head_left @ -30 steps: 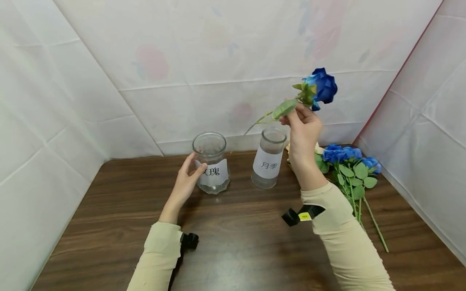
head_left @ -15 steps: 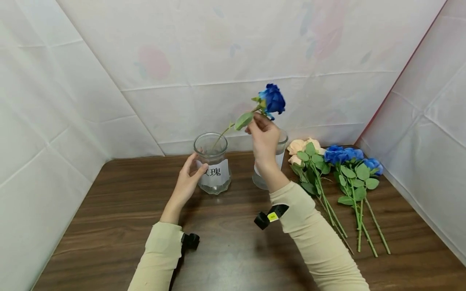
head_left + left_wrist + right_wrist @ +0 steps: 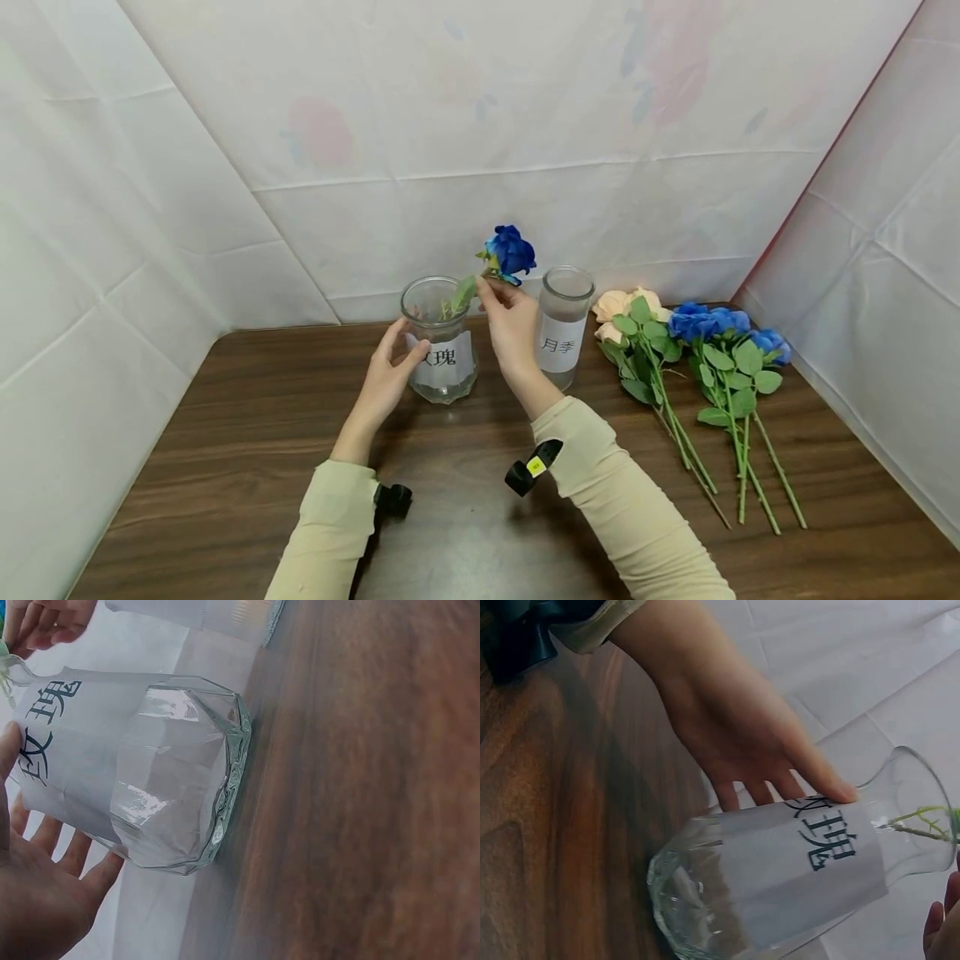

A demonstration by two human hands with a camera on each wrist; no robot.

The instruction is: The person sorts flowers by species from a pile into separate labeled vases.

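Observation:
My left hand (image 3: 378, 387) holds the left side of a faceted glass vase (image 3: 444, 383), thumb on its paper label and fingers round the back. The vase stands upright, and the label bears black characters. Above its right rim, my right hand (image 3: 513, 332) pinches the stem of a blue rose (image 3: 512, 252) just under the bloom. The stem slants down into the vase's mouth, with a green leaf (image 3: 464, 293) at the rim. In the right wrist view the stem (image 3: 915, 831) shows inside the neck; most of the right hand is out of that frame.
Right of my right hand stands a taller, straight glass vase (image 3: 567, 302), also labelled. Peach flowers (image 3: 613, 304) and several blue roses (image 3: 708, 321) lie on the wooden table (image 3: 247, 467) at the right, stems toward the front. White cloth walls (image 3: 420, 100) enclose the back and sides.
My right hand has carried the blue rose left and down from above the straight vase, bringing its stem into the faceted vase. The left hand has stayed on the faceted vase.

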